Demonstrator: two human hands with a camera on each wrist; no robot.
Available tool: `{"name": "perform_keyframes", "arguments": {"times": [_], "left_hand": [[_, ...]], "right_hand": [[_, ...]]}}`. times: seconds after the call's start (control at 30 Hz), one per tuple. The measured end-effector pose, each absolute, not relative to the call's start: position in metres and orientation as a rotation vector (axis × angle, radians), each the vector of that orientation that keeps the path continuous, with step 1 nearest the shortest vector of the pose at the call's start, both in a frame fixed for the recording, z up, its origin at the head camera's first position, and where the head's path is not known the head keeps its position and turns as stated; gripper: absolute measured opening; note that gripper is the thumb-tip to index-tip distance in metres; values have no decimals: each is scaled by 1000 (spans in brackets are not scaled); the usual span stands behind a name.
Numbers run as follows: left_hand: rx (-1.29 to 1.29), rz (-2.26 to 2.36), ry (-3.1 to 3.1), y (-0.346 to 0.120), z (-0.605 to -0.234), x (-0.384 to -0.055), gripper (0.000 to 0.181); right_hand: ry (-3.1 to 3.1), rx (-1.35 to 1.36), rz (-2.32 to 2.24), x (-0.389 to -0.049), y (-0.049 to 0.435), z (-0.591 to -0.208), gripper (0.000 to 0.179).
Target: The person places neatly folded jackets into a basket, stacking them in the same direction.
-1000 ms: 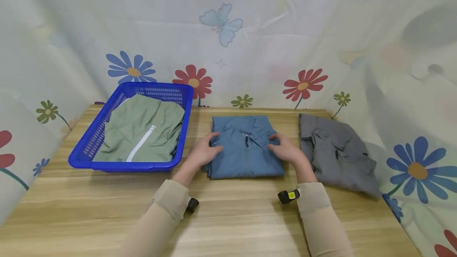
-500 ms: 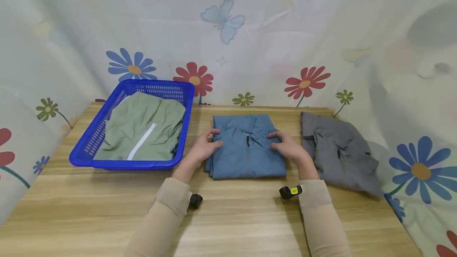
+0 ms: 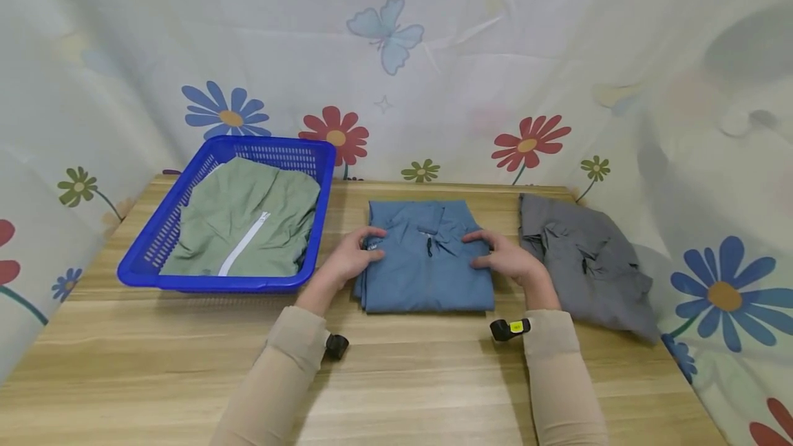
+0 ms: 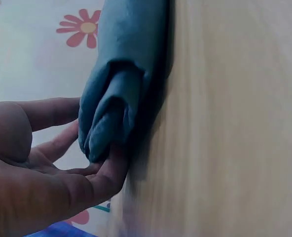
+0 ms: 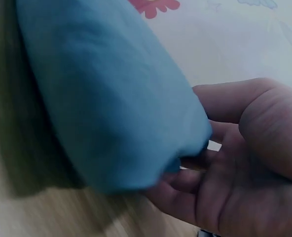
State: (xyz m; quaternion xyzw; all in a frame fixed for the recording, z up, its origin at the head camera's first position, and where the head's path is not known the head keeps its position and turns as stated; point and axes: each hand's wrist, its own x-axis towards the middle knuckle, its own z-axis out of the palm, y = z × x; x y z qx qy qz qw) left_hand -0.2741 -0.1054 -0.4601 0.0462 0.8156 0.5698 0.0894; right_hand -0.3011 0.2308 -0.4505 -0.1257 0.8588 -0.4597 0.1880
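Observation:
A folded blue zip jacket (image 3: 427, 274) lies on the wooden table, its collar and black zip pull facing up. My left hand (image 3: 352, 257) grips its left side; in the left wrist view the thumb is on top and fingers (image 4: 114, 170) reach under the layered fold. At the opposite side my right hand (image 3: 509, 259) pinches the jacket, with the thumb (image 5: 230, 98) over the cloth and the other fingers tucked beneath its edge in the right wrist view. The undersides of the layers are mostly hidden.
To the left stands a blue plastic basket (image 3: 226, 285) holding a green jacket (image 3: 279, 239) with a white zip. A folded grey jacket (image 3: 597, 274) lies at the right of the table (image 3: 421, 377). A flower-print curtain (image 3: 471, 102) hangs behind.
The right hand has shifted slightly to the right along the jacket's edge, and its wrist has turned a little outward. The blue jacket stays nearly in place. The head view has shifted slightly.

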Motion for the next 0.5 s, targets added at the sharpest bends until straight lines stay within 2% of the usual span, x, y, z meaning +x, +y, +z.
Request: {"name": "perform_keyframes", "arguments": {"times": [0.5], "left_hand": [[98,1679,2475,-106,-457,-270,46]], "right_hand": [[2424,-340,-1342,-297,227,-447,54]]}}
